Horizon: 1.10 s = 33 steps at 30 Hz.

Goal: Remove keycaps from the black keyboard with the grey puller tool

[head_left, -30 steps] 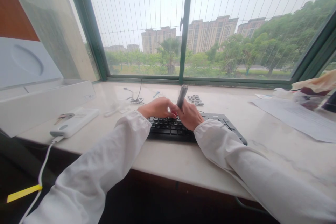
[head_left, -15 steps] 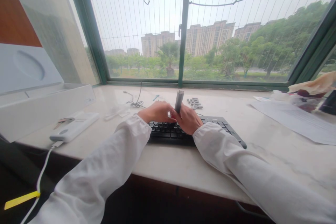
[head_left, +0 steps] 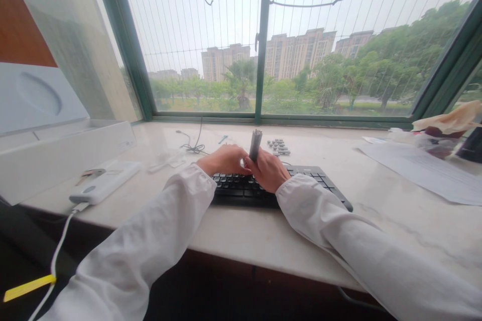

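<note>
right hand [head_left: 268, 170] grips grey tool [head_left: 255, 145] upright, centre frame | left hand [head_left: 225, 159] curled on black keyboard [head_left: 248, 186], steadying it | loose keys [head_left: 279, 147] just behind

Overcast daylight through window [head_left: 263, 40], sky blown out; soft shadows on sill [head_left: 241, 230]; wide-angle bending at edges; foreground sleeves slightly soft

Both arms, in white sleeves, were stretched forward over the worktop's near edge, and the hands were brought together. The left hand [head_left: 226, 159] lay palm down with fingers curled; the right hand [head_left: 268, 170] was closed in a grip.
</note>
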Each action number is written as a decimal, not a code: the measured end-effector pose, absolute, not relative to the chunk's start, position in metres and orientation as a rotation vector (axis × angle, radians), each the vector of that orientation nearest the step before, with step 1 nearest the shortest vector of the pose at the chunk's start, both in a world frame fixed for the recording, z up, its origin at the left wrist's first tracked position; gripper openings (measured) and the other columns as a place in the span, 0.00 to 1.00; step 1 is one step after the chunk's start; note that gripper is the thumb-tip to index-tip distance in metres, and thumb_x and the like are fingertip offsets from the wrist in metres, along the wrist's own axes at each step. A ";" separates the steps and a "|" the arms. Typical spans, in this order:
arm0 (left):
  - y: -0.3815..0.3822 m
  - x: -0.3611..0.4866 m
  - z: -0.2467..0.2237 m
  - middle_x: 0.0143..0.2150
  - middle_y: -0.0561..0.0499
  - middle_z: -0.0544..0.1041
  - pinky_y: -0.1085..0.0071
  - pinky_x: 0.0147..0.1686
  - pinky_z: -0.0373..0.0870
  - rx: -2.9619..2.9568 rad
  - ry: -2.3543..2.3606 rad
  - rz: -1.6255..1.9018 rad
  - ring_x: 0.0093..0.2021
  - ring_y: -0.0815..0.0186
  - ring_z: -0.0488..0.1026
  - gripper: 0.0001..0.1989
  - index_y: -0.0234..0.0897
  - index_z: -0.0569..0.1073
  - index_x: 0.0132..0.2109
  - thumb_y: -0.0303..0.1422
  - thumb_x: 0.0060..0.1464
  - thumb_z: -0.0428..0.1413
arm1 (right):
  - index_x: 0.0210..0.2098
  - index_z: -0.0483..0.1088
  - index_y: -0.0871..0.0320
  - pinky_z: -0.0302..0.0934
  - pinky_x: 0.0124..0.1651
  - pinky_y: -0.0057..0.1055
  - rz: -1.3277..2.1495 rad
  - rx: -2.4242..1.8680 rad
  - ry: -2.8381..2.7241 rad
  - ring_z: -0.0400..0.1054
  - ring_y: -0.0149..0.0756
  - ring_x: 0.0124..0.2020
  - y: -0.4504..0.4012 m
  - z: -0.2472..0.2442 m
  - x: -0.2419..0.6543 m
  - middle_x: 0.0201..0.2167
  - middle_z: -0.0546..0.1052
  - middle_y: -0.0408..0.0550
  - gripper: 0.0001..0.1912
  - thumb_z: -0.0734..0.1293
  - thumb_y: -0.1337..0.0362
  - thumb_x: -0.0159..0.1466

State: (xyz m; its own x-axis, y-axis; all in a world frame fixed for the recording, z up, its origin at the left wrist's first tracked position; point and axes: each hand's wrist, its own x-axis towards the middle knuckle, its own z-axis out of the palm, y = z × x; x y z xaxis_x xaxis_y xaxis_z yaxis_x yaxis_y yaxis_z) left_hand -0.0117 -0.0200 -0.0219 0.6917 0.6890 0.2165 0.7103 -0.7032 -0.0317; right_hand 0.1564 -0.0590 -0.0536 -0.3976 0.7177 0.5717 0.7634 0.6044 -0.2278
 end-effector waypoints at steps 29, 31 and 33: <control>-0.020 -0.010 -0.021 0.26 0.53 0.76 0.75 0.27 0.61 -2.768 -1.189 -0.256 0.25 0.70 0.69 0.12 0.39 0.78 0.30 0.43 0.46 0.59 | 0.38 0.61 0.58 0.58 0.38 0.30 -0.091 -1.140 -2.155 0.69 0.38 0.34 -0.061 -0.052 0.158 0.33 0.74 0.52 0.13 0.52 0.56 0.69; -0.019 -0.011 -0.022 0.26 0.53 0.76 0.75 0.27 0.60 -2.767 -1.188 -0.244 0.24 0.70 0.69 0.12 0.39 0.78 0.30 0.43 0.47 0.58 | 0.38 0.60 0.58 0.57 0.38 0.30 -0.098 -1.138 -2.155 0.68 0.38 0.34 -0.060 -0.052 0.158 0.33 0.74 0.51 0.13 0.52 0.56 0.69; -0.019 -0.011 -0.022 0.26 0.53 0.76 0.75 0.26 0.60 -2.770 -1.184 -0.241 0.24 0.69 0.69 0.12 0.39 0.78 0.30 0.43 0.47 0.58 | 0.38 0.60 0.58 0.57 0.38 0.31 -0.101 -1.141 -2.155 0.68 0.39 0.34 -0.060 -0.053 0.157 0.33 0.74 0.51 0.13 0.53 0.56 0.69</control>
State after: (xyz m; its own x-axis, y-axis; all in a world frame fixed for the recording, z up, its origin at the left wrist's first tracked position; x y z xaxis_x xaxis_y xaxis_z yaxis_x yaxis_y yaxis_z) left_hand -0.0108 -0.0191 -0.0223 0.6813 0.7063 0.1923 0.7253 -0.6869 -0.0468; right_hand 0.1575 -0.0600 -0.0527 -0.3786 0.7017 0.6035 0.7549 0.6114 -0.2373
